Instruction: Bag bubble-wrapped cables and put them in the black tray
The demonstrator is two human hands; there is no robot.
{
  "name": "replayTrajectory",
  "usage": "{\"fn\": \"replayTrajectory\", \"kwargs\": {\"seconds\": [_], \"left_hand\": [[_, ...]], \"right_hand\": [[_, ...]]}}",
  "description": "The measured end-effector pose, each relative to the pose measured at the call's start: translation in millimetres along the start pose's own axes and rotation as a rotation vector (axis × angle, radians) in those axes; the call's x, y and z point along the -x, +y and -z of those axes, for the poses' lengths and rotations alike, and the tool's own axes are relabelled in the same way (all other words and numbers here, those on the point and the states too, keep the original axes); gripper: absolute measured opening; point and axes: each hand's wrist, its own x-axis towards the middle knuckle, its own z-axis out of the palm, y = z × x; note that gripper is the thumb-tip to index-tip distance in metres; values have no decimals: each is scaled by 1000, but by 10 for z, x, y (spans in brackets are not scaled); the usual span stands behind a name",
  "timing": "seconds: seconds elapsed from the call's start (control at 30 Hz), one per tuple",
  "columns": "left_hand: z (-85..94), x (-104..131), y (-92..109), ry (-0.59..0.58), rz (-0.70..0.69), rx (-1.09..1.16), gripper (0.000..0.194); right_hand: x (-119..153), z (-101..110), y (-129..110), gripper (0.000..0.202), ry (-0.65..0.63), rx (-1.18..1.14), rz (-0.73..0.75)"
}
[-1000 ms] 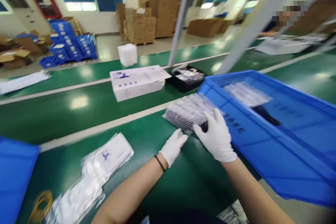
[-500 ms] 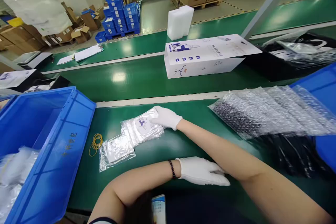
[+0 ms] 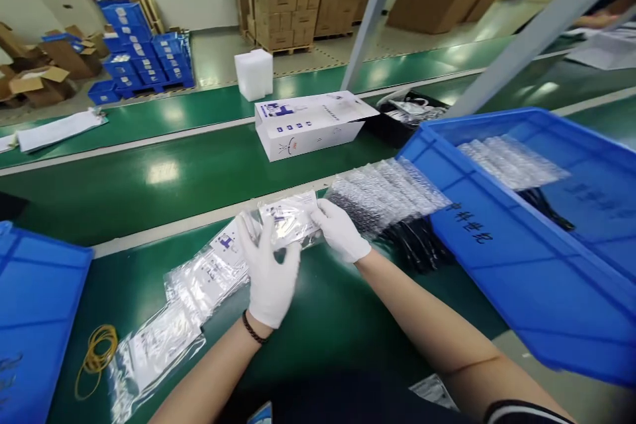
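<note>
My right hand (image 3: 342, 232), in a white glove, pinches the right edge of a clear plastic bag with a printed leaflet (image 3: 294, 215) inside. My left hand (image 3: 271, 281), gloved too, has its fingers spread; their tips touch the left end of that bag and the overlapping row beside it. The row of bagged leaflets (image 3: 209, 281) fans down to the lower left over the green bench. To the right of my right hand lie several bubble-wrap pouches (image 3: 382, 189) with black cords (image 3: 415, 242) sticking out beneath.
Yellow rubber bands (image 3: 99, 349) lie at the left near a blue bin (image 3: 37, 318). A larger blue bin (image 3: 477, 232) stands at the right. Beyond the bench edge, a white printed box (image 3: 313, 126) and a black tray (image 3: 397, 126) rest on the green line, with white foam (image 3: 254, 73) behind.
My view has swung right. My right hand has drawn a bagged leaflet to the right of the row, and my left hand has come up from near my body to the bags.
</note>
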Motion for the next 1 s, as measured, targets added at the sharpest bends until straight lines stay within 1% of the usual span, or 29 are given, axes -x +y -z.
{"fn": "replayTrajectory", "kwargs": {"seconds": [0.07, 0.1, 0.13, 0.2, 0.27, 0.3, 0.33, 0.43, 0.47, 0.5, 0.6, 0.63, 0.67, 0.8, 0.87, 0.93, 0.97, 1.0], "left_hand": [[-30, -146, -79, -155, 164, 159, 51], [-61, -201, -122, -231, 219, 235, 48], [-101, -239, -166, -281, 253, 297, 44], [-206, -266, -251, -315, 293, 367, 40], [-328, -245, -322, -308, 320, 386, 39], [-387, -227, -350, -304, 326, 379, 38], [-441, -207, -374, -300, 329, 360, 38], [-548, -158, -437, -287, 321, 258, 38], [-563, -147, -461, -287, 318, 222, 38], [-569, -138, -487, -288, 315, 193, 39], [-559, -122, -570, -295, 296, 142, 41], [-552, -120, -595, -297, 289, 129, 42], [-547, -120, -615, -301, 282, 116, 43], [-543, -129, -646, -337, 289, 81, 48], [-549, -134, -644, -357, 283, 87, 49], [-559, -140, -647, -371, 278, 100, 49], [-565, -143, -651, -372, 283, 110, 49], [-570, -146, -654, -370, 295, 120, 49]], "right_hand": [[91, 129, 70, 32, 7, 26, 55], [116, 201, 111, 31, 30, 81, 101], [127, 281, 160, 30, 87, 166, 143], [116, 451, 272, 27, 291, 412, 156], [97, 598, 373, 34, 483, 658, 69], [95, 646, 406, 38, 519, 751, 20], [102, 675, 424, 38, 500, 811, -13], [154, 655, 400, 19, 276, 827, -5], [171, 633, 380, 17, 218, 810, -3], [183, 612, 361, 21, 185, 794, -14], [178, 585, 331, 48, 181, 763, -97], [169, 582, 330, 52, 170, 751, -115], [161, 579, 332, 51, 149, 739, -121], [191, 573, 367, 28, 24, 661, -128], [254, 656, 405, 24, -18, 604, -164], [343, 853, 443, 25, -21, 558, -192], [392, 988, 453, 27, 10, 529, -201], [442, 1134, 452, 30, 82, 479, -211]]}}
